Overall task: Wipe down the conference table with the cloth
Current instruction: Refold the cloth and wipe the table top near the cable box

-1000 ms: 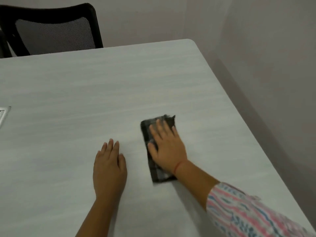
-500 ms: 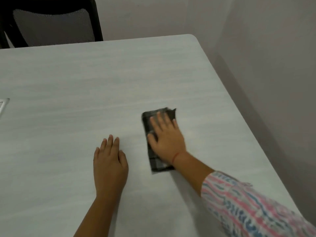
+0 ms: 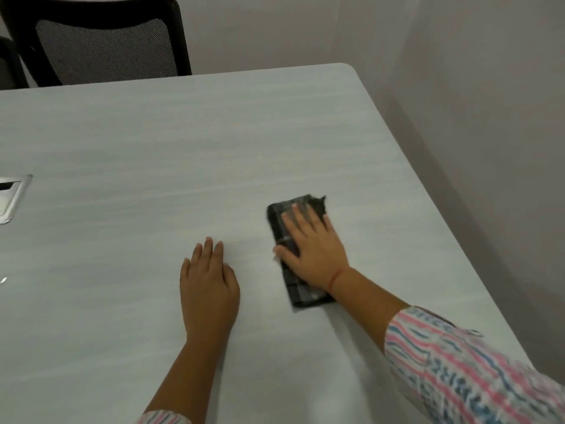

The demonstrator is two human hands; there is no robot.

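Dark cloth (image 3: 298,287): we see it folded flat on the bench (image 3: 153,142), near the right edge.
Right hand (image 3: 315,249): open grip, palm pressing cloth.
Left hand (image 3: 208,286): open, flat, bracing us.
Advice: we judge even pressure and overlapping strokes best.

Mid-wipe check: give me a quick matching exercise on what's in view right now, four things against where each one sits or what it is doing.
Things:
1. right hand
2. left hand
3. mesh-back chair
4. metal cable port

Places or states:
A. set into the table at the far left edge of view
B. pressed flat on the dark folded cloth
C. behind the table's far edge
D. palm down on bare tabletop, off the cloth

Pairs: 1-B, 2-D, 3-C, 4-A
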